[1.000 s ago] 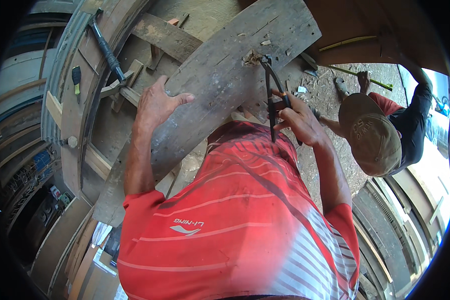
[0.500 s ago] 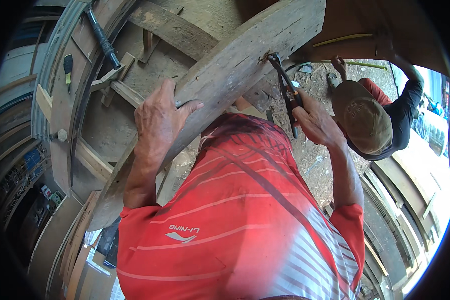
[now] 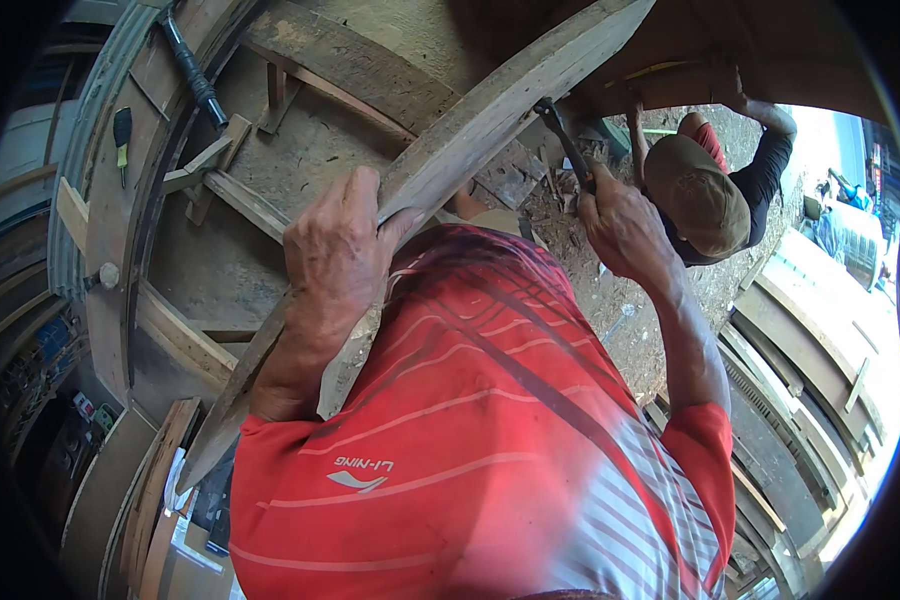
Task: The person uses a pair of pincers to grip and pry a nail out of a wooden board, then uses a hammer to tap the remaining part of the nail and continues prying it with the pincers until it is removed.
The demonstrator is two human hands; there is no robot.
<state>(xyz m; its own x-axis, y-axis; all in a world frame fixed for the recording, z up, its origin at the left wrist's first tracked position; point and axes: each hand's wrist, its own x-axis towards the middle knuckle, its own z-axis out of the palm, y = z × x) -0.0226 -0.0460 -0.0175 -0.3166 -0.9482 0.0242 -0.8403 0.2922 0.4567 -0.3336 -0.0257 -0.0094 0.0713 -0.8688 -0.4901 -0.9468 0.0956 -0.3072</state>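
Observation:
A long, weathered wooden board runs slantwise in front of me, tilted so that its upper edge shows. My left hand grips this board around the edge, thumb on the near side. In my right hand are dark pincers, held by the handles. The jaws of the pincers touch the board's near face close to its far right end. Whether the jaws hold a nail is too small to tell.
At the left, a black-handled tool and a screwdriver lie on a wooden surface. Behind the board stands a wooden frame. A person in a cap works at a brown panel. Planks are stacked at the right.
The board has rolled, showing more of its upper edge. The pincers have swung round with my right hand, their handles now seen edge-on. The other person has moved nearer the panel.

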